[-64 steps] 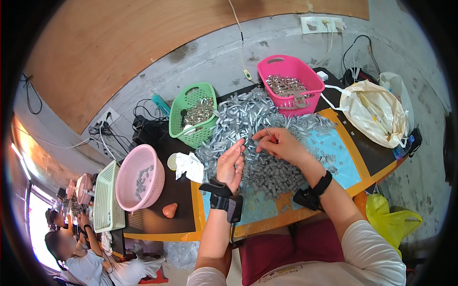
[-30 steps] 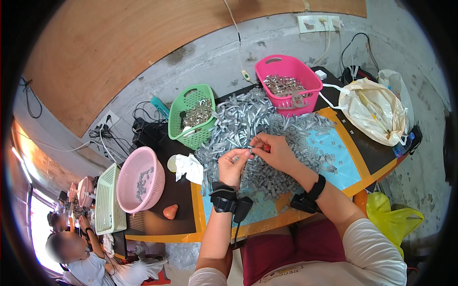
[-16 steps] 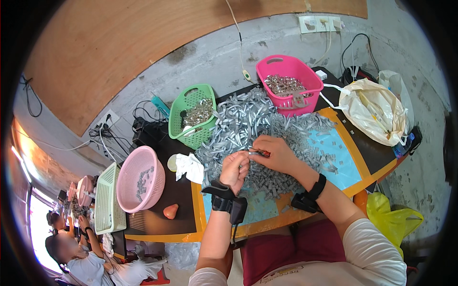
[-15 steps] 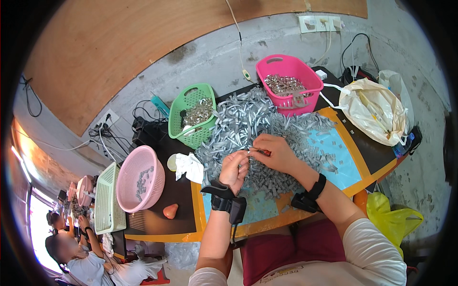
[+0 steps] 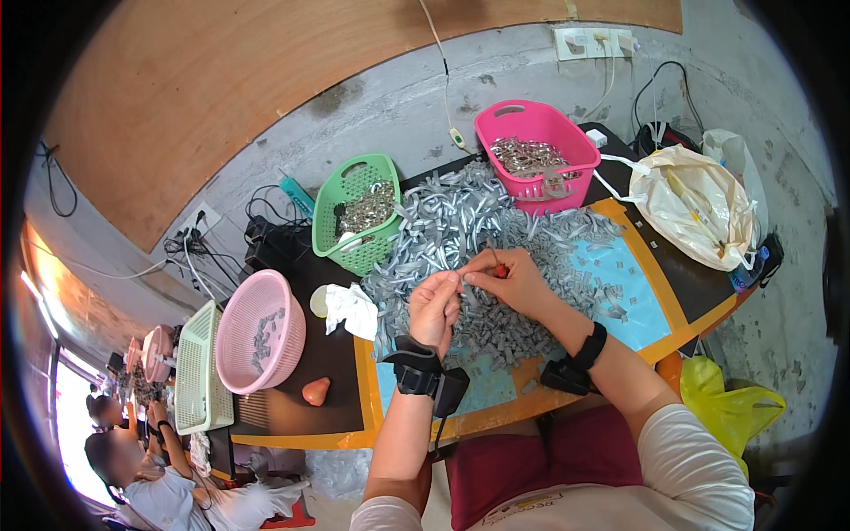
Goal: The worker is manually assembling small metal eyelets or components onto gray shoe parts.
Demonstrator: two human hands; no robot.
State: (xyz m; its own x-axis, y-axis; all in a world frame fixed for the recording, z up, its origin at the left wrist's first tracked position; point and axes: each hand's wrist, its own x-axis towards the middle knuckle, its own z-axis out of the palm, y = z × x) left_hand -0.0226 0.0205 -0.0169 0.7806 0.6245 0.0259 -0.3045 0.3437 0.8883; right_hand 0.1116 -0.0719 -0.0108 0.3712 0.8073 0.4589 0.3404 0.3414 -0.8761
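Observation:
My left hand (image 5: 434,305) is closed in a pinch above a heap of grey strap pieces (image 5: 456,212). Whatever sits between its thumb and finger is too small to make out. Touching it at the fingertips, my right hand (image 5: 513,285) is closed round a small red-handled tool (image 5: 502,271). A thin dark shaft rises from that tool, away from the pinch. Around and under both hands lie many short grey pieces on a light blue sheet (image 5: 620,265).
Beyond the heap stand a green basket (image 5: 328,217) and a pink basket (image 5: 580,159), both holding shiny metal parts. To the left are a pale pink basket (image 5: 227,341), a white cloth (image 5: 351,310) and a reddish fruit-like object (image 5: 316,392). A cream bag (image 5: 682,177) lies right; co-workers sit far left.
My right hand has turned, so the red-handled tool now points upward instead of toward the left fingertips. Both hands' fingertips have come together.

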